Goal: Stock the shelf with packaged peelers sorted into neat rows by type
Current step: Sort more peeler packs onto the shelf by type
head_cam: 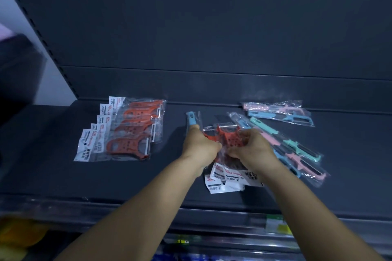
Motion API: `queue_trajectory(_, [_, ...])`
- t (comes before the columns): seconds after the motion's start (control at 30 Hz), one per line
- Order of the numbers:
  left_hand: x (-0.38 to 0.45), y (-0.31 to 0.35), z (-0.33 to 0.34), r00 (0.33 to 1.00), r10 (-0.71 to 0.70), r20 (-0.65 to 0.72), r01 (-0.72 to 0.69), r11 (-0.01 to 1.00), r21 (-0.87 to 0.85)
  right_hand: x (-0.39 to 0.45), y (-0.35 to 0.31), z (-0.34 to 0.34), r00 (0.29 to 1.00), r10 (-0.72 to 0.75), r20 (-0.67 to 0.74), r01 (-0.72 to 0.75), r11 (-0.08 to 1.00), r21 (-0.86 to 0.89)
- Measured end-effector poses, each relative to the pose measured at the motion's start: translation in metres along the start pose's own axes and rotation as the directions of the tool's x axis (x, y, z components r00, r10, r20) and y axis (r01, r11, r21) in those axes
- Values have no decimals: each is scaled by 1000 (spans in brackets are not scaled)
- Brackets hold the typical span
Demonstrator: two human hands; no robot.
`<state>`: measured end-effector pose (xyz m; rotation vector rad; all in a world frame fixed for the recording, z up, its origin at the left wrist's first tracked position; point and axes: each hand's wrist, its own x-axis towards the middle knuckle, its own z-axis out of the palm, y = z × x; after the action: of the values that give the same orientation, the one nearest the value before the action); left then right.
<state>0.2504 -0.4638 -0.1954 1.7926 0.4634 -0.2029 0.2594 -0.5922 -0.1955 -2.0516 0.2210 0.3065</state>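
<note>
On the dark shelf [63, 171] a neat overlapping row of bagged orange peelers [125, 131] lies at the left. At the middle, my left hand [198, 144] and my right hand [252, 150] both grip a bunch of bagged orange peelers [229, 139], their white label ends [224, 178] pointing toward me. A blue peeler handle [192, 120] sticks out behind my left hand. To the right lie loose bagged long-handled peelers in pink, blue and teal [297, 150], and two more [280, 112] sit farther back.
The shelf's back panel [212, 27] rises behind the goods. A slotted upright [42, 35] runs along the left. The front edge carries a price rail [275, 224] with a green and yellow tag. Yellow goods [19, 233] show on the level below.
</note>
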Motion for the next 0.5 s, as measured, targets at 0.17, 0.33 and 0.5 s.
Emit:
queue_trajectory(0.17, [1,1,-1,1000,-20,13,21,994,-105,-5,-3,-4,1000,10,-18,-8,996,94])
queue_trajectory(0.33, [0,5,3,1000,-27,-16,23,982,-187,-7,-11,-5,998,-59,-37,66,968,240])
queue_trajectory(0.5, [-1,13,-1,995,-88,44,96,965,-246,-7,-14,-4,999,-36,-11,37,917,396])
